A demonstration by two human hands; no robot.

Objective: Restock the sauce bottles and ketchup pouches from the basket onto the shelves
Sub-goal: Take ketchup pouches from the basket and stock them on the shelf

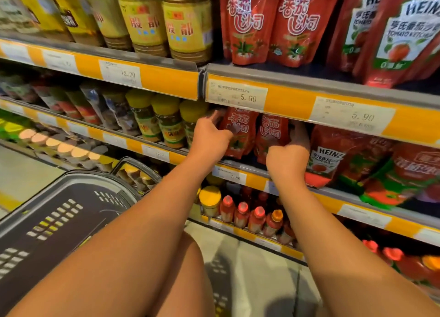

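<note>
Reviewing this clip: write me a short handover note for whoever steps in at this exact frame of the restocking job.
Left hand: grips the left red ketchup pouch on the middle shelf, thumb across its front.
Right hand: fingers curled round the second red pouch beside it.
Both pouches stand upright under the 5.50 price tag, left of the Heinz pouch.
Basket: at lower left; the part in view shows only its bare bottom.
Done: these two pouches are on the shelf.
Left: let go, square them up, check the basket's hidden part for remaining stock.
</note>
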